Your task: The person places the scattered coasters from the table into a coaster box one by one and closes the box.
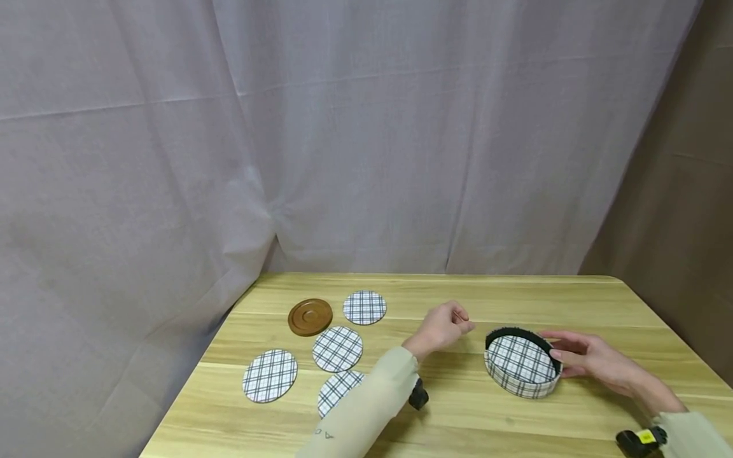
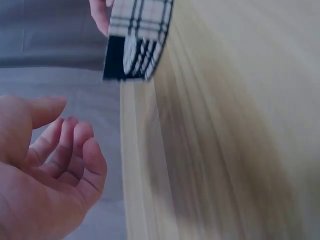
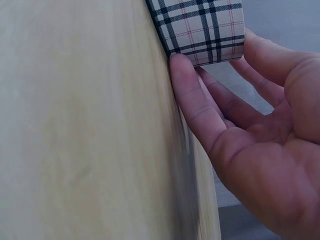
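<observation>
A round plaid coaster holder (image 1: 518,387) with a dark inner wall stands on the right half of the table. Inside it lies a plaid coaster (image 1: 523,358). My right hand (image 1: 595,361) grips the holder's right side, its thumb at the rim and fingers against the outer wall. Seen from the right wrist, the fingers (image 3: 195,100) reach the checked wall's lower edge. To the left of the holder hovers my left hand (image 1: 442,327), apart from it. Its fingers (image 2: 92,160) hang loosely curled, with nothing in them in the left wrist view.
On the table's left half lie a brown round wooden coaster (image 1: 310,318) and several plaid coasters (image 1: 338,349). The nearest coaster (image 1: 335,391) is partly covered by my left sleeve (image 1: 372,397). A grey curtain (image 1: 366,159) hangs behind the wooden table (image 1: 458,420).
</observation>
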Available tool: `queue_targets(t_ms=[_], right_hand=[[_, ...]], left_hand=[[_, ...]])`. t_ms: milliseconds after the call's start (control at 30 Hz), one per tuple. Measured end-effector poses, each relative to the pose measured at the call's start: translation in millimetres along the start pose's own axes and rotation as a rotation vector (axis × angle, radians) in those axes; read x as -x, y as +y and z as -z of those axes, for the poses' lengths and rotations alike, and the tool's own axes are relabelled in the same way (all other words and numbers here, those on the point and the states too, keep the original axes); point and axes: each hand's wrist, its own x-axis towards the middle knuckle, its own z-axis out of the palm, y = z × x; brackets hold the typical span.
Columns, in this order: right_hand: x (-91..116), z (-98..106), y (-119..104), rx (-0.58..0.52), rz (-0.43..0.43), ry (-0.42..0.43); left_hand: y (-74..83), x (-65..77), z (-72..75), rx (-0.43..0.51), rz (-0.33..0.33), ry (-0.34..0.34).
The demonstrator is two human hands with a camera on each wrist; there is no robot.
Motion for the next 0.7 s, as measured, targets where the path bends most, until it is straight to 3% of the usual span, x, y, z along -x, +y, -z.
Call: queue_targets(t_ms=[433, 600, 700], right_hand=[[-0.3, -1.4, -1.5, 0.021, -0.008, 0.013], [-0.7, -2.0, -2.4, 0.023, -0.007, 0.014], [-0.9, -1.9, -2.3, 0.017, -0.007, 0.010]], left_hand=[[-25.9, -0.7, 42.1, -0.150, -0.003, -0.009], [-41.0, -5.8, 59.0, -0.201, -0.028, 0.044], [-52.1, -9.1, 67.2, -0.221, -0.010, 0.073]])
